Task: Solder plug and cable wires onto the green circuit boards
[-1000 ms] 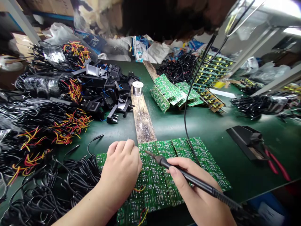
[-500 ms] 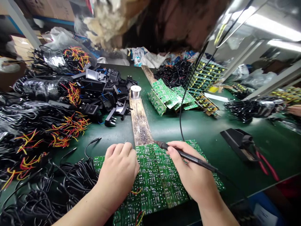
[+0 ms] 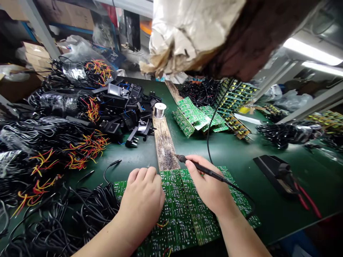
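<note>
My right hand (image 3: 210, 187) grips a black soldering iron (image 3: 207, 171) like a pen. The iron's tip points left, over the near part of a stained wooden strip (image 3: 165, 142). My left hand (image 3: 143, 196) is closed, knuckles up, above the left part of the green circuit boards (image 3: 178, 214); what its fingers hold, if anything, is hidden beneath it. Short red and yellow wires (image 3: 162, 224) show beside this hand on the boards. A spool of solder wire (image 3: 160, 110) stands on the far part of the strip, with loose wire trailing from it.
Bundled black cables (image 3: 53, 132) and black plug housings (image 3: 131, 103) fill the left side. More green boards (image 3: 195, 114) lie behind. To the right are a black holder (image 3: 273, 173) and red-handled pliers (image 3: 308, 200). A wrapped object (image 3: 193, 32) hangs overhead.
The camera view has shifted, so the bench items sit slightly lower and further right. The iron's tip has moved from the strip's near right corner to over its speckled surface. Both hands keep their poses.
</note>
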Available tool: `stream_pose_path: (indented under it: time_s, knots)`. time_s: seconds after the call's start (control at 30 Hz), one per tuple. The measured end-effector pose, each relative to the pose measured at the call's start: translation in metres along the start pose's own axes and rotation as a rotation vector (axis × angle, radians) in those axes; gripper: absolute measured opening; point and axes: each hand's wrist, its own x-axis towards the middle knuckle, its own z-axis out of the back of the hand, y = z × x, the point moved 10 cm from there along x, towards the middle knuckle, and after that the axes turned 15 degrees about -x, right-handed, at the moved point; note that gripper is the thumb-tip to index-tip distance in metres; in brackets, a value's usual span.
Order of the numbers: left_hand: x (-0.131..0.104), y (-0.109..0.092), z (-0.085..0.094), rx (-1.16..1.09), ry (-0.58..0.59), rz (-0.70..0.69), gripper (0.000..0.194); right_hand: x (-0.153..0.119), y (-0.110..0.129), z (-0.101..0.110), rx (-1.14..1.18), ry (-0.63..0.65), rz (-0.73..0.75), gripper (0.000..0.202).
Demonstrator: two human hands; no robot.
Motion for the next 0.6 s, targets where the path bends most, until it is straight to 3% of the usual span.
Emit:
stream_pose_path:
  time_s: [0.6]
  knots:
    - [0.0008,0.0056,-0.0057,-0.060,0.018,0.009,0.020,0.0039,0.0013,0.0016,-0.071,-0.009,-0.018,0.029]
